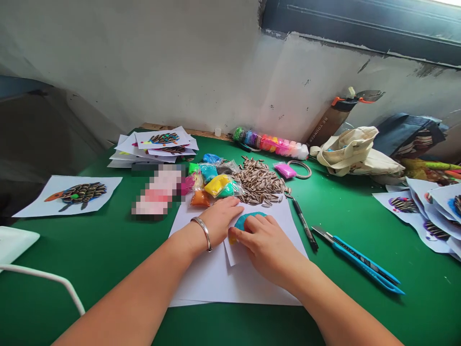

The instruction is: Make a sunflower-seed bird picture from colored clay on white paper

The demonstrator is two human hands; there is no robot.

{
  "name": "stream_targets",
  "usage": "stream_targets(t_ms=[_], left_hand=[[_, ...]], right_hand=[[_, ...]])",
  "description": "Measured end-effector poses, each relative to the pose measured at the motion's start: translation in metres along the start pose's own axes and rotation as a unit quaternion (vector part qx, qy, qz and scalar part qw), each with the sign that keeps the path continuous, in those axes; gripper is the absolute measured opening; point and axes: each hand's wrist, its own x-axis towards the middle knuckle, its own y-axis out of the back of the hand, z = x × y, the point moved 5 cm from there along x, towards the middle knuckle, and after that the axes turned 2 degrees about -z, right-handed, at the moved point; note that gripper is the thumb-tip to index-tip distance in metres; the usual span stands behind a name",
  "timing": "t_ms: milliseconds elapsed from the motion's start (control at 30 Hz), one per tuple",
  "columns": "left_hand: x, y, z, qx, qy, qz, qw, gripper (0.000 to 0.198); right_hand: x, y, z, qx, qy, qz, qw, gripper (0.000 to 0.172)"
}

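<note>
Right hand open, fingers spread, pressing teal clay. Left hand open, flat on white paper, just beside the clay.

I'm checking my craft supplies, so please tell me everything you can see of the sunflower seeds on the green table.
The sunflower seeds form a loose, low heap of whole, unshelled, pointed oval seeds with black-and-white striped hulls, lying at mixed angles. They rest on the green table. Bagged coloured modelling clay touches the heap's left side, and its lower edge reaches the white paper sheet. A few seeds lie apart at the right edge.
</note>
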Motion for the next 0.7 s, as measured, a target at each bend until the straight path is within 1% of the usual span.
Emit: stream_targets(t_ms=[133, 233, 367, 433, 567, 633, 700], left_hand=[[0.0, 0.0, -0.001, -0.003, 0.0, -0.002, 1.0, 0.047], [0.0, 0.0, -0.001, -0.005, -0.004, 0.002, 1.0, 0.045], [-0.001, 0.0, -0.001, -0.006, -0.005, 0.01, 1.0, 0.046], [-0.001, 0.0, -0.001, -0.004, -0.005, 0.012, 1.0, 0.047], [-0.001, 0.0, -0.001, 0.0, -0.01, 0.019, 1.0, 0.046], [-0.002, -0.001, -0.002, 0.003, -0.01, 0.023, 1.0, 0.047], [-0.002, -0.001, -0.002, 0.007, -0.009, 0.026, 1.0, 0.048]], right_hand=[[0.0, -0.001, 0.0, -0.01, -0.008, -0.008, 1.0, 0.03], [0.0, -0.001, 0.003, 0.016, -0.015, -0.017, 1.0, 0.03], [0.0, 0.003, 0.007, 0.05, -0.038, -0.019, 0.998, 0.037], [-0.001, 0.006, 0.004, 0.046, -0.031, -0.01, 0.998, 0.038], [-0.002, 0.008, -0.003, 0.038, 0.002, 0.003, 0.999, 0.03], [-0.003, 0.011, 0.002, 0.058, -0.002, 0.011, 0.998, 0.036], [-0.005, 0.016, 0.015, 0.091, -0.024, 0.039, 0.995, 0.044]])
